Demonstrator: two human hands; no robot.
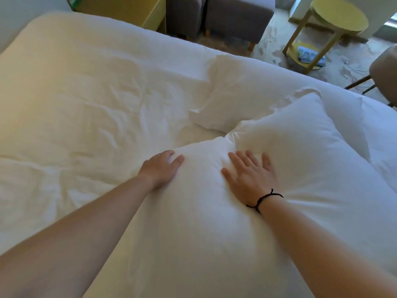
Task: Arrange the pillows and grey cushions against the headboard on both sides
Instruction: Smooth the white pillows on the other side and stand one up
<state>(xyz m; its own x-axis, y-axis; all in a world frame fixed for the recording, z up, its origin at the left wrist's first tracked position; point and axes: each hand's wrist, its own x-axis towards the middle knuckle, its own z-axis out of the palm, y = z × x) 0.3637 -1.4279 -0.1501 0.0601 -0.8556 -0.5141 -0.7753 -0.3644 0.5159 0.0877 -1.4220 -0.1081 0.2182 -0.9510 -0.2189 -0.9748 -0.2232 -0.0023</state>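
Observation:
A large white pillow (199, 222) lies in front of me on the bed. My left hand (161, 168) cups its far left corner, fingers curled over the edge. My right hand (249, 175) rests flat on top of it with fingers spread, a black cord on the wrist. A second white pillow (300, 143) lies to its right, touching it. A third white pillow (232, 97) lies flat farther back on the duvet. No grey cushion and no headboard are in view.
The white duvet (86, 100) is wrinkled across the left of the bed. Beyond the bed stand a grey ottoman (234, 20), a yellow cabinet (137, 9), a round yellow side table (337, 16) and a chair (384, 72) at the right edge.

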